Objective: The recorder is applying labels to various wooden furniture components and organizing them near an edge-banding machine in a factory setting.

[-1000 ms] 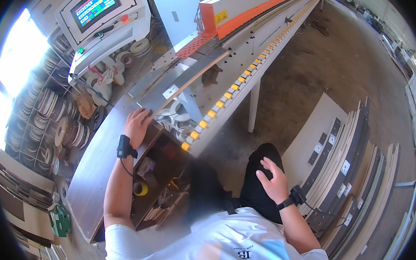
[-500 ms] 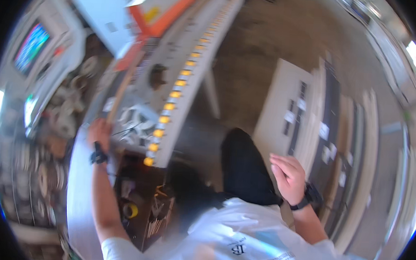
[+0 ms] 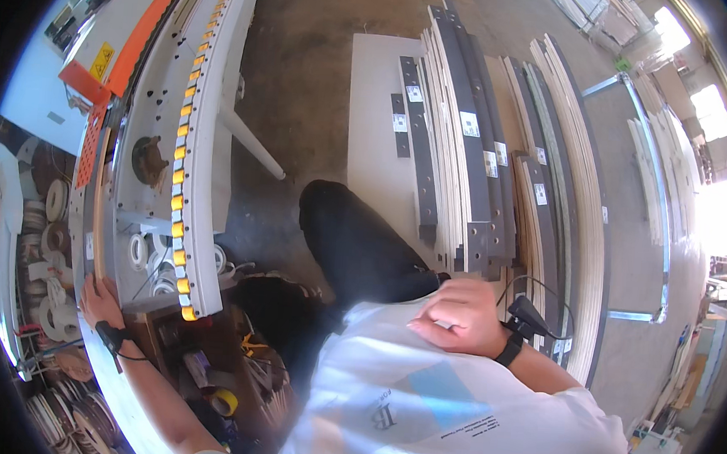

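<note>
My left hand (image 3: 101, 302) lies with its fingers stretched out at the near end of a narrow brown-edged strip (image 3: 102, 203), by the corner of a white tabletop (image 3: 109, 378). The strip runs along the edging machine (image 3: 144, 72), beside its orange part. My right hand (image 3: 460, 316) is in front of my white shirt with its fingers curled in. Nothing shows in it. Both wrists wear black bands, and a small black device with a cable is on the right one.
A rail with yellow rollers (image 3: 181, 158) borders the machine. Dark and pale boards (image 3: 468, 150) stand in rows to the right, beside a metal floor frame (image 3: 666, 245). Rolls of edging tape (image 3: 57, 200) fill the left side. A brown cabinet (image 3: 157, 339) holds yellow tape (image 3: 224, 402).
My view has turned to the right, so the machine sits further left. My right hand has come in toward my shirt and its fingers have curled. The left hand stays by the strip's end.
</note>
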The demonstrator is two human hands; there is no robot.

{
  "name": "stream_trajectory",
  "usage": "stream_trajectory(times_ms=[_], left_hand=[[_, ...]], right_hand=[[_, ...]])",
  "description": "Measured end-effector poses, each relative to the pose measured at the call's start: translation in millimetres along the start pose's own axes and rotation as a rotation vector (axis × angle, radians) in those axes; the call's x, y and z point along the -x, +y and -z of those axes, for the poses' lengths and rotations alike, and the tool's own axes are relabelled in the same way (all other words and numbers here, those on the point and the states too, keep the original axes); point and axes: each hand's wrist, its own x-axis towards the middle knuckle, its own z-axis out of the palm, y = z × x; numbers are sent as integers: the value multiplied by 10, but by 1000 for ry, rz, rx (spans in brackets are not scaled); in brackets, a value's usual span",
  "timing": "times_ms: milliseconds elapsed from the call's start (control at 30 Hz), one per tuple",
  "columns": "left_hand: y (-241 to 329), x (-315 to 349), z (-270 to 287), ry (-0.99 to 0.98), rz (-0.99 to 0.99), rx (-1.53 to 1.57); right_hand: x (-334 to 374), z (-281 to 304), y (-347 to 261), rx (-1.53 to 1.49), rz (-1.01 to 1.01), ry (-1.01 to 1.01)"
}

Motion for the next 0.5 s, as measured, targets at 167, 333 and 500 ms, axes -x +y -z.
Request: stream_trajectory(times_ms=[167, 333, 500], left_hand=[[-66, -27, -18, -11, 5, 11], [-68, 24, 35, -53, 64, 36], [149, -30, 176, -95, 122, 72]], right_hand=[[-537, -306, -474, -35, 342, -233], [-901, -965, -1175, 156, 737, -483], [-823, -1750, -1445, 262, 908, -571]])
